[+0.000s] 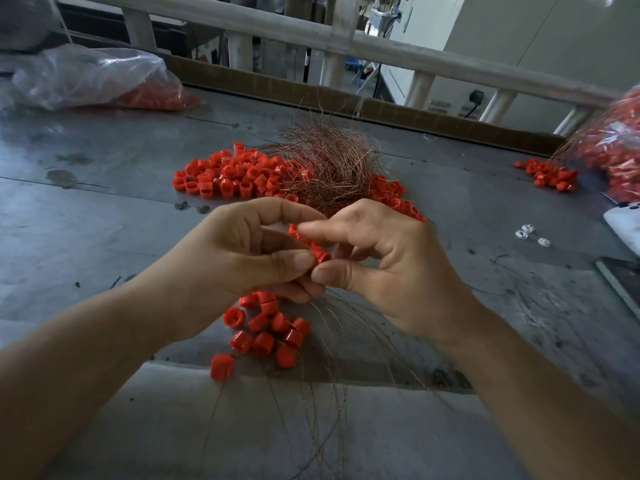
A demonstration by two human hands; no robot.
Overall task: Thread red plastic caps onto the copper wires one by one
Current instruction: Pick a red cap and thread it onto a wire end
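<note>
- Grey desk (104, 209): loose red caps (225, 171) beside tangled copper wires (325, 168).
- Left hand (242, 251), right hand (377, 258): fingers curled, both pinching one red cap (319, 253).

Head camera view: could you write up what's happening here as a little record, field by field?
Left hand: pinches a red cap
Right hand: pinches the same cap from the other side
Wire bundle: tangled copper, behind the hands
Cap cluster: below the left hand, seemingly strung on wires
Loose caps: pile on the grey table, beside the bundle
Bag: clear plastic, far left, red caps inside
</note>
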